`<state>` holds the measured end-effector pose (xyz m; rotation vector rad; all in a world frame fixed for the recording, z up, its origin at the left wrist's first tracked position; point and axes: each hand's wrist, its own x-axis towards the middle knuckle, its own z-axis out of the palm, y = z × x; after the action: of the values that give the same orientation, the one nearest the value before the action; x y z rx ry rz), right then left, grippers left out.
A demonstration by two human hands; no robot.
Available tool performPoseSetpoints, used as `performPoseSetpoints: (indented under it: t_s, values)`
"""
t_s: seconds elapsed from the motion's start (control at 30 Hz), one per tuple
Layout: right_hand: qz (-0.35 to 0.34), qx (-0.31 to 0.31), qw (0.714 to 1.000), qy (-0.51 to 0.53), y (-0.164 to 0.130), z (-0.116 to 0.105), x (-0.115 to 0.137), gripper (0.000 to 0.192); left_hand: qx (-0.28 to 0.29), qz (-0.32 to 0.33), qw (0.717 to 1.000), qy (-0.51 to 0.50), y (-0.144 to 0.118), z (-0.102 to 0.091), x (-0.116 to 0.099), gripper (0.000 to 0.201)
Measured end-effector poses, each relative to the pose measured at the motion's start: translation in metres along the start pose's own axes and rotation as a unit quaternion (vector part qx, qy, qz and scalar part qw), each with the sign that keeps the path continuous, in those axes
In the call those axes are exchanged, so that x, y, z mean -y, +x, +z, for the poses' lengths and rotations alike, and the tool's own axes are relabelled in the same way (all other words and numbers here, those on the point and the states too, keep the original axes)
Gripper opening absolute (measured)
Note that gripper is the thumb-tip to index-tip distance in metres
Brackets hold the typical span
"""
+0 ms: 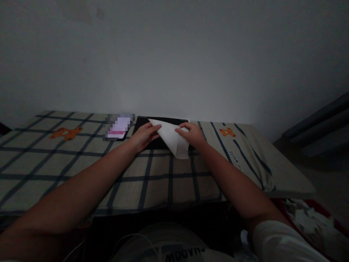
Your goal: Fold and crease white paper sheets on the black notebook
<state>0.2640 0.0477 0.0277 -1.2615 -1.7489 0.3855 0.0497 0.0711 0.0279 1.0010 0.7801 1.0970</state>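
A sheet of white paper (171, 136), folded on a slant into a pointed shape with a strip sticking out below, is held between my two hands. My left hand (144, 136) pinches its left edge, thumb on top. On the other side, the thumb and fingers of my right hand (192, 134) close on the paper's upper right part. Beneath lies a flat black board or pad (139, 125) with small white marks along its far edge, partly covered by the paper and hands.
A lit phone (120, 127), its screen blurred, lies left of the black pad. The checked tablecloth (120, 162) bears orange bears and ends at the wall (169, 65). A red bin (283, 209) with crumpled white scraps stands low at right. A thin white cable (133, 235) hangs near my lap.
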Motion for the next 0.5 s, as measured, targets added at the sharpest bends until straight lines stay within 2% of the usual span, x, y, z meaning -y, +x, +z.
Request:
performPoseSetpoints:
  t_s: [0.07,0.2,0.33,0.5]
  values:
    - [0.000,-0.004,1.000,0.009,0.0005,0.0006,-0.0009,0.025,0.005,-0.016,1.000,0.015,0.0003,-0.0006,0.0023,0.020]
    - [0.026,0.005,0.998,0.065,0.0017,-0.0011,0.0010,0.030,-0.006,0.002,0.999,0.033,-0.0001,-0.0015,0.0031,0.021]
    - [0.108,0.064,0.982,0.138,0.0021,-0.0042,0.0024,0.047,0.004,0.013,0.999,0.040,-0.0009,-0.0016,0.0007,0.024]
    - [0.197,0.106,0.958,0.180,0.0018,-0.0050,0.0010,0.038,0.025,-0.014,0.999,0.031,-0.0011,-0.0040,-0.0005,0.020]
